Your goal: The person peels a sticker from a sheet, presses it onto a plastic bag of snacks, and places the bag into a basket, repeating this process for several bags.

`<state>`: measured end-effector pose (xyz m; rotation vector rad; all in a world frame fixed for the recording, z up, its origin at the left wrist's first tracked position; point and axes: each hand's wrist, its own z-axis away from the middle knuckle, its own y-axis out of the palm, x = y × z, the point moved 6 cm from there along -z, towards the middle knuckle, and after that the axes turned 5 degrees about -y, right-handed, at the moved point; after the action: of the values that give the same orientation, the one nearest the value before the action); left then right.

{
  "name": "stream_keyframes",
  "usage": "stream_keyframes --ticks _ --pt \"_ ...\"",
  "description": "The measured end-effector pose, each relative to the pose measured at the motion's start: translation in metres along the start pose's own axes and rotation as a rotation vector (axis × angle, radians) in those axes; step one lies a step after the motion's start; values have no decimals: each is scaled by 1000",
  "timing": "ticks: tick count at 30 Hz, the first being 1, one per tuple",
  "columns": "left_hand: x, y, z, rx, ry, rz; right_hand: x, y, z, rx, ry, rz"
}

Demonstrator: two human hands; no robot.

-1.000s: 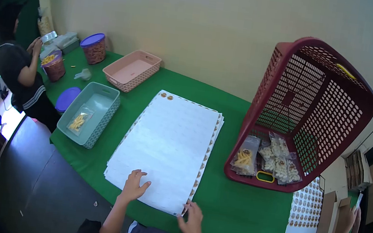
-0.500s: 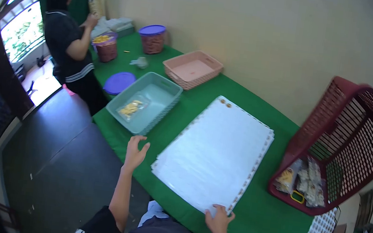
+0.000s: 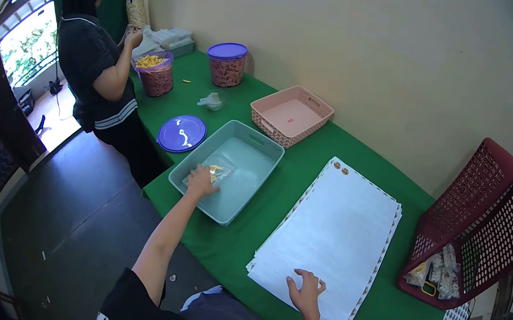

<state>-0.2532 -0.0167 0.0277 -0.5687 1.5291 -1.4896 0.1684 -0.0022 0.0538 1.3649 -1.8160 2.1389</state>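
My left hand (image 3: 202,181) reaches into the light green basket (image 3: 242,186), its fingers over a clear packet of yellow snacks (image 3: 221,170). The fingers look curved and spread at the packet's near side; whether they grip it cannot be made out. Above the lower part of the white sheets (image 3: 337,235), my right hand (image 3: 306,293) has its fingers apart and holds nothing. Two small brown round stickers (image 3: 341,168) lie at the sheets' far corner.
A pink basket (image 3: 291,114), purple lid (image 3: 182,133), snack tubs (image 3: 225,65) and small scoop (image 3: 211,101) stand farther back. Another person (image 3: 98,61) stands at the left. A tilted maroon basket (image 3: 450,218) with packets is at the right.
My left hand has moved from beside the light green basket to the packet inside it. My right hand has come off the sheets' near edge and is over them. The view has shifted.
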Motion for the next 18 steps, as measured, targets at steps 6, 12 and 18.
stream_keyframes --ticks 6,12,18 --pt "-5 -6 -15 150 192 235 34 17 -32 -17 21 -67" --pt "-46 -64 68 867 307 1743 22 25 -38 -71 96 -54" --pt "-76 -47 95 835 311 1720 6 11 -63 -95 153 48"
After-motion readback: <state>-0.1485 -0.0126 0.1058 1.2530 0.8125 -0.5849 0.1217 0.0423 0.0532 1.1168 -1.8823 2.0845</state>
